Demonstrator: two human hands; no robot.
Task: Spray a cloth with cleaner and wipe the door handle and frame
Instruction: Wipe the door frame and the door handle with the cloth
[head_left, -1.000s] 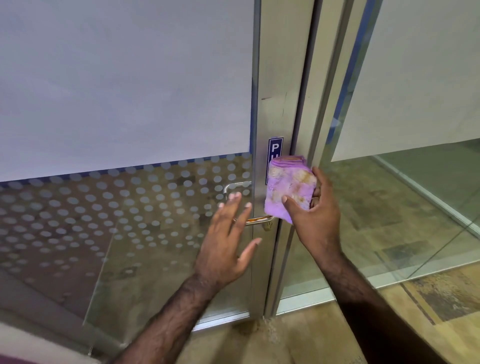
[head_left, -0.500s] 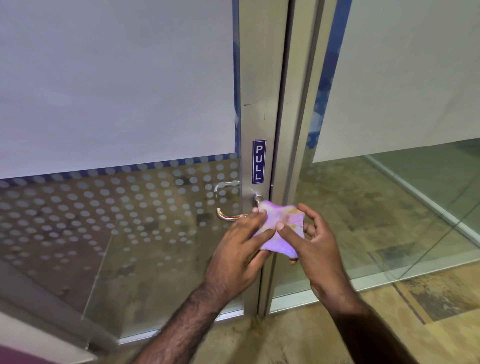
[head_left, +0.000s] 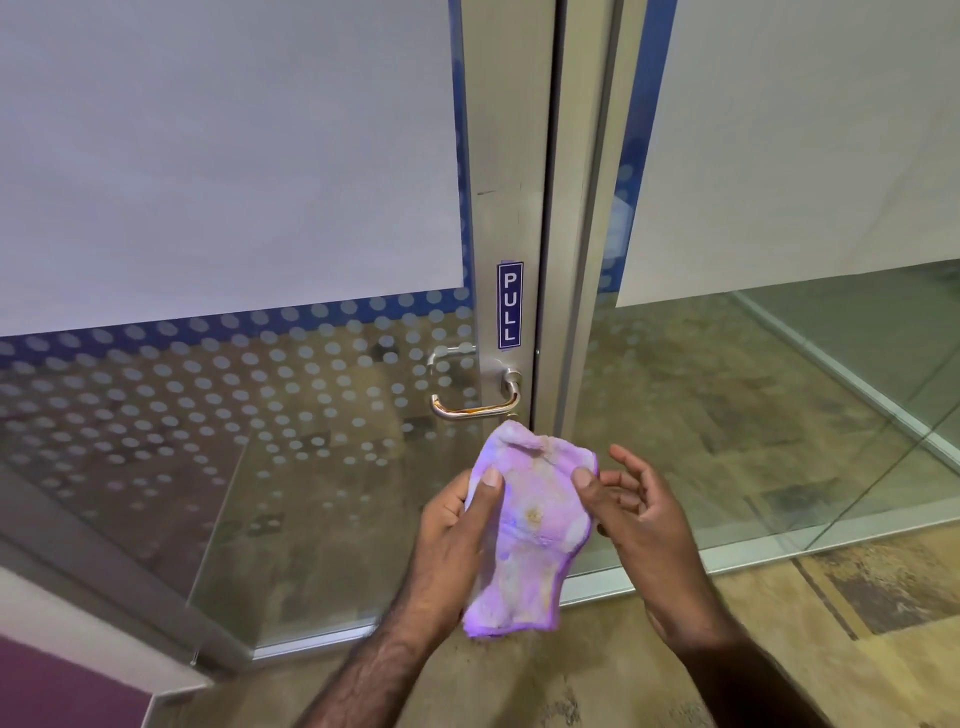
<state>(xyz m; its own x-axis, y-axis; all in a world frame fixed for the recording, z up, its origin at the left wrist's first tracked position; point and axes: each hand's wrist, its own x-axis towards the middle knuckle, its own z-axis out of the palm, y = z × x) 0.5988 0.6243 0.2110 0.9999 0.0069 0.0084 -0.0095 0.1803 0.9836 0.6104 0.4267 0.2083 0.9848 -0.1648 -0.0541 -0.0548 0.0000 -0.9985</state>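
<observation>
Two hands on the cloth (head_left: 524, 530) right now: my left hand (head_left: 457, 540) grips its left edge, thumb on top, and my right hand (head_left: 639, 514) pinches the upper right corner, other fingers loose. It hangs just below the door handle (head_left: 475, 410), touching nothing. I'd refold to a cleaner face, since it looks stained. Room is tight: the frame (head_left: 511, 208) edge and door gap sit just beyond; open floor (head_left: 779, 686) lies behind.
</observation>
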